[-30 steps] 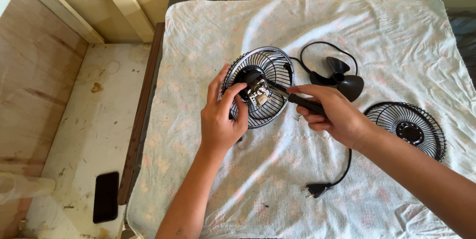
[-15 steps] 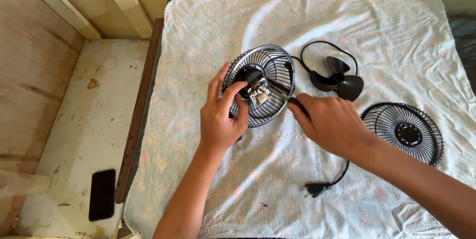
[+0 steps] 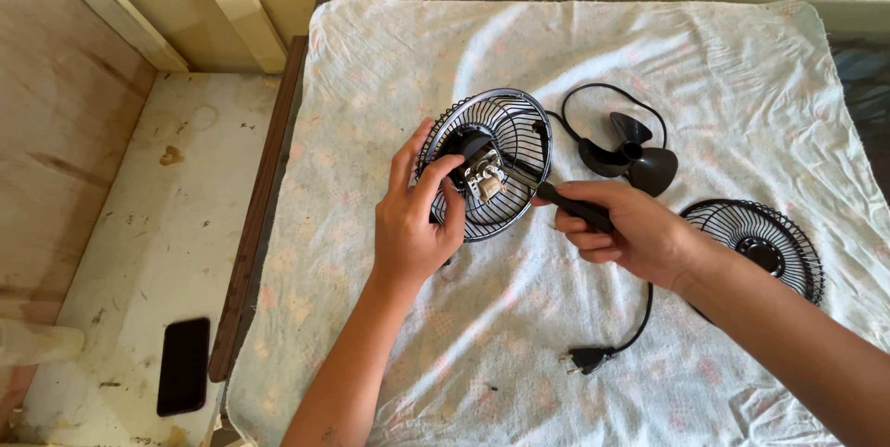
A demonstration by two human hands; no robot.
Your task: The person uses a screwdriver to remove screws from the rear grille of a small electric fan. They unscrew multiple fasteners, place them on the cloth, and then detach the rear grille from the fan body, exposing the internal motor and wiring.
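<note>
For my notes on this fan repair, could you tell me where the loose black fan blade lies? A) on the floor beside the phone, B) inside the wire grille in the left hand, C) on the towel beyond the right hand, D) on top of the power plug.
C: the fan blade lies on the towel, just beyond the right hand and apart from the grille held by the left hand.

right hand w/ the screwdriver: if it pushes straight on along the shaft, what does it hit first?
Likely the metal motor part at the hub of the rear fan guard, where the screwdriver in the right hand already points; actual contact is unclear.

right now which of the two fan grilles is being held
The silver-rimmed grille with the motor, steadied by the left hand. The black grille lies untouched beyond the right hand.
</note>
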